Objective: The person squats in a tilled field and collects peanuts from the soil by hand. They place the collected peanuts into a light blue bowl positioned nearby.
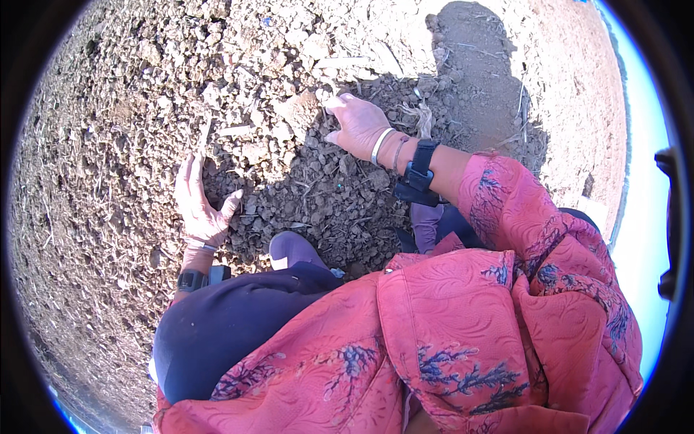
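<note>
My left hand (pixel 203 211) rests low over the cloddy soil (pixel 320 200), its fingers pointing up the view and its thumb spread to the right. It holds nothing visible. A thin bangle and a black strapped device (pixel 192 280) sit at that wrist. My right hand (pixel 355 125) reaches in from the right, thumb and fingers apart, fingertips close to pale clods at the edge of my shadow. Nothing shows between them, though glare washes out the tips. A white bangle (pixel 381 145), a thin cord bracelet and a black strapped device (pixel 417 176) are on this wrist.
A purple boot (pixel 293 249) stands on the soil between my hands, near my dark-trousered knee (pixel 227 325). Dry stalk pieces (pixel 342 62) and a husk-like tuft (pixel 423 116) lie about. Clods and plant debris cover the ground. My shadow (pixel 477 70) falls at the upper right.
</note>
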Motion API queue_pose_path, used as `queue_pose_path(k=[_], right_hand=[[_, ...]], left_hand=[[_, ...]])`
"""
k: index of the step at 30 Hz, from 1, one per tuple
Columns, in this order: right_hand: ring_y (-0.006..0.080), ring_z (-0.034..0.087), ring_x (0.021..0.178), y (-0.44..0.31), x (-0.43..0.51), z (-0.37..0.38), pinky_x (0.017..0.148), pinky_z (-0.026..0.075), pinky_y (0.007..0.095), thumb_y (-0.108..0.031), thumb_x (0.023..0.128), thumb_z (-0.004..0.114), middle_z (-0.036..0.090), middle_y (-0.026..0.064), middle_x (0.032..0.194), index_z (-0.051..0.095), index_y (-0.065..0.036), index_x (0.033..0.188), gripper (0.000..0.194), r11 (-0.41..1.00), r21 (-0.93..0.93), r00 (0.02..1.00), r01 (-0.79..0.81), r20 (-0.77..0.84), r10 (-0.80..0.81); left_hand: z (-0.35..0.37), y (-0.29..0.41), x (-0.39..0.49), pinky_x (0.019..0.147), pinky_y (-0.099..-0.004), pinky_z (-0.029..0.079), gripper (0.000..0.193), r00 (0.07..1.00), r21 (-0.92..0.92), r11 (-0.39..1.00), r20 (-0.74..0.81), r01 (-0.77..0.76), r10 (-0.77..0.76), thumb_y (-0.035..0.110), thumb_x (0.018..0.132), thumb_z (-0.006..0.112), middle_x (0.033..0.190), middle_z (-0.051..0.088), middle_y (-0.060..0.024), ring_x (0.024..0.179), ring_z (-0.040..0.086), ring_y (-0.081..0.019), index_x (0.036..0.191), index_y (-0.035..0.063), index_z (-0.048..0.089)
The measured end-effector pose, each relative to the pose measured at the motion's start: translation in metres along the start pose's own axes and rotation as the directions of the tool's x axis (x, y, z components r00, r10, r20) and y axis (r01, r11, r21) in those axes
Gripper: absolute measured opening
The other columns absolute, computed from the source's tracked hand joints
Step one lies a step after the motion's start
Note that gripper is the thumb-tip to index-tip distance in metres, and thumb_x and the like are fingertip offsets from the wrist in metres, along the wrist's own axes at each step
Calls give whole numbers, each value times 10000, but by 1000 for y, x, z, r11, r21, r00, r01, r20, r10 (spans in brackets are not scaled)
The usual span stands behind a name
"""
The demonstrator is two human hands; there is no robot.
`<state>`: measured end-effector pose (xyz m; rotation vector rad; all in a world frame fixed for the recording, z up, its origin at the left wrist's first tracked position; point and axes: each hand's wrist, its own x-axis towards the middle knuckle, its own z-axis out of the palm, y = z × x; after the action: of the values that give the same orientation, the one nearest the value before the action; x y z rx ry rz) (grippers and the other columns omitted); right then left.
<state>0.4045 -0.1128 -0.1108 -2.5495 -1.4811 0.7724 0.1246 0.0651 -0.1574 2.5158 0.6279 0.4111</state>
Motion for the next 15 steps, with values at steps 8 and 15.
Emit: queue_pose_path(k=[8, 15], right_hand=[[308, 628, 914, -11, 2, 6, 828, 519, 399, -159, 799, 560, 618, 123, 961, 584, -56, 949, 184, 948, -55, 908, 313, -274, -316], [249, 615, 915, -43, 2, 17, 778, 531, 353, -177, 821, 573, 608, 88, 915, 628, -65, 826, 124, 880, -122, 884, 459, -31, -466]], left_hand=[[-10, -3, -22, 1117, -518, 237, 918, 979, 198, 980, 197, 8, -48, 533, 756, 705, 1507, 247, -227, 1371, 261, -419, 1451, 64, 333], [-10, -4, -24, 1105, -478, 286, 812, 978, 164, 986, 196, 38, -70, 494, 776, 708, 1485, 315, -198, 1360, 310, -389, 1404, 68, 420]])
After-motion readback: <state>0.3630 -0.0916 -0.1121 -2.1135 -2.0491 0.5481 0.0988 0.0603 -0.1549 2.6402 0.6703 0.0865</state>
